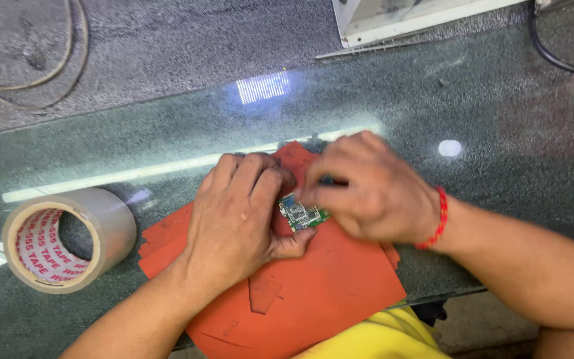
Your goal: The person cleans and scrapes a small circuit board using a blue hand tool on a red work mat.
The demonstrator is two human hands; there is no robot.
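Nearest the camera, a fold of yellow cloth (380,339) shows at the bottom edge, just under the near edge of the glass-topped surface (499,133). Overlapping that edge lies a stack of orange-red sheets (327,286), fanned so that several corners stick out to the left of the hands; the exact count of sheets cannot be told. A small loose scrap of the same orange-red stuff (264,292) rests on the top sheet, just below the left hand.

Two forearms come in from the bottom corners and meet over the sheets. The left hand (240,219) lies palm down with its fingers curled and pressed close together, its thumb tucked under the lower edge of one small green circuit board (302,215). The right hand (367,189) closes its fingers (313,194) in a pinch on the board's upper right side, so the board sits between the two hands, held from both sides just above the top sheet. The board is a little rectangle, tilted, green with a pale silvery patch and fine marks on its face; most of its edges are hidden by fingertips. One red beaded band (440,219) circles the right wrist.

To the left of the left hand, well apart, stands one roll of clear tape (68,236) on a cardboard core with red print. Farther back, beyond the fingers, one white frame (406,20) lies on the surface, and one dark cable (553,46) curves at the far right corner.
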